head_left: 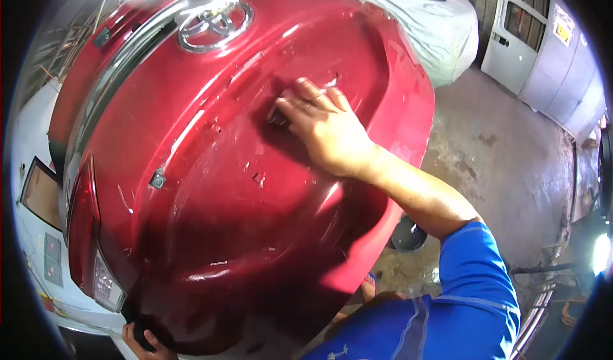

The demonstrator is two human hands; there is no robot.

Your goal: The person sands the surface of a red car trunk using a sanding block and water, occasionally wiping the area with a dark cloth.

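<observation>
A red car trunk lid (217,213) fills the middle, its surface wet-looking, with several chipped or scuffed spots. My right hand (329,127) presses on it right of centre, fingers bent over a small dark piece (276,115). What that piece is I cannot make out, since the fingers cover most of it. At the lower left, my left hand (145,346) curls its fingers around the lid's shadowed lower corner, below the red and clear tail light (102,280). Part of this hand is cut off by the picture's bottom edge.
A round chrome emblem (215,27) sits high on the lid. Behind stands a car under a pale cover (434,25). A grey van door (514,37) leans at the far right. A dark bucket-like container (408,233) is on the wet concrete floor (504,162); a bright lamp (601,253) shines at the right.
</observation>
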